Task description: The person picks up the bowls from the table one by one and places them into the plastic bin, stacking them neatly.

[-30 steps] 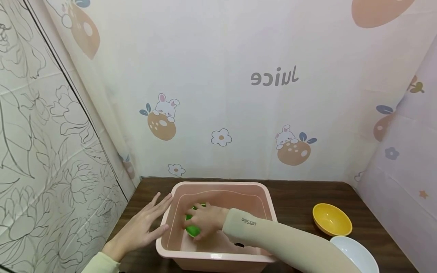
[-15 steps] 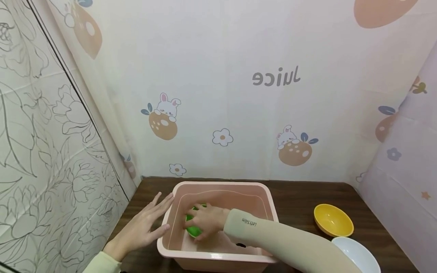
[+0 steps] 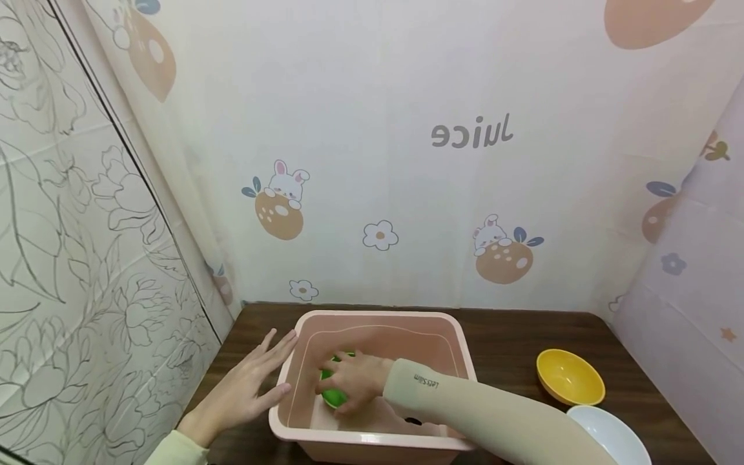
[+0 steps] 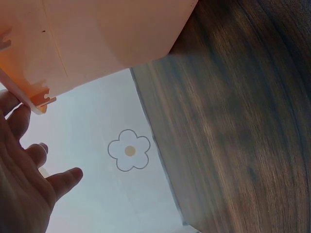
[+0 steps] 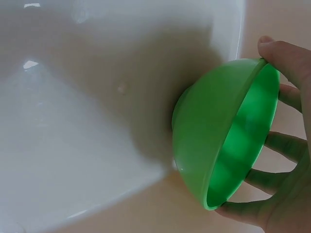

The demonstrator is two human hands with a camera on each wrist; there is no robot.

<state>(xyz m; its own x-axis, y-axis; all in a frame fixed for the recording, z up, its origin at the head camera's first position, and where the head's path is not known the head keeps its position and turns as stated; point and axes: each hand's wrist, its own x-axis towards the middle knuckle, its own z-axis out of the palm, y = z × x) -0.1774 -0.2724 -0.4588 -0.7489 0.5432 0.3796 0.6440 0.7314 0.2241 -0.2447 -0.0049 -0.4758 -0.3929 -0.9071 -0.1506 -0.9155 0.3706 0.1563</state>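
Observation:
Inside a pink plastic basin (image 3: pixel 372 437), my right hand (image 3: pixel 363 382) holds a green bowl (image 3: pixel 334 395) from above. In the right wrist view, its spread fingers and thumb grip the rim of the green bowl (image 5: pixel 214 116), whose hollow faces the palm. The bowl's base is close to the basin's pale bottom; whether they touch is unclear. My left hand (image 3: pixel 244 384) rests at the basin's left rim with fingers extended. Seen from the left wrist, two fingertips of the left hand (image 4: pixel 24 174) touch the edge of the basin (image 4: pixel 112 34), thumb apart.
A yellow bowl (image 3: pixel 569 378) stands on the dark wooden table (image 3: pixel 506 342) right of the basin. Nearer me, a white bowl (image 3: pixel 616 434) is partly covered by my right sleeve (image 3: pixel 482 407). A small black spot (image 3: pixel 413 421) shows inside the basin. Printed curtains (image 3: pixel 378 161) enclose the table.
Over the last half second the green bowl and my right hand have shifted slightly to the right and toward me within the basin. My left hand stays at the rim.

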